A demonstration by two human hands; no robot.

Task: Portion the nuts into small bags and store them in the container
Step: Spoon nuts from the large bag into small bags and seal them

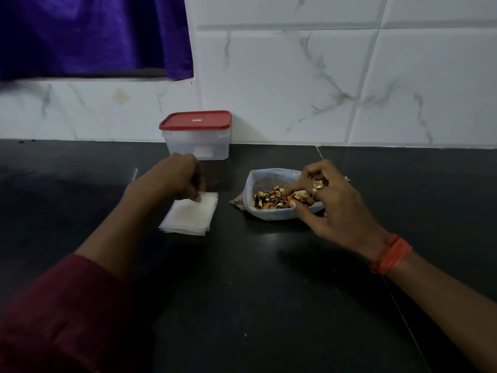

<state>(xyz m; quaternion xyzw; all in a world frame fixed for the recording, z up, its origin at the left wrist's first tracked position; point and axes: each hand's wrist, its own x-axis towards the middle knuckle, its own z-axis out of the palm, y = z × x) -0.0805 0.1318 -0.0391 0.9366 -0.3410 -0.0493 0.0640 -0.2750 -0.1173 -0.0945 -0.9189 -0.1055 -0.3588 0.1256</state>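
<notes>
A small stack of clear small bags (188, 218) lies flat on the black counter. My left hand (172, 177) pinches the far corner of the top bag. To the right, a large open plastic bag (258, 181) holds mixed nuts (274, 201). My right hand (330, 203) reaches into its mouth, with curled fingers and thumb closing on nuts. A clear container with a red lid (196, 120) stands shut against the wall behind the small bags.
The black counter (255, 278) runs from the white tiled wall (295, 76) toward me. A purple curtain (88, 33) hangs at the upper left. An orange band (390, 255) is on my right wrist.
</notes>
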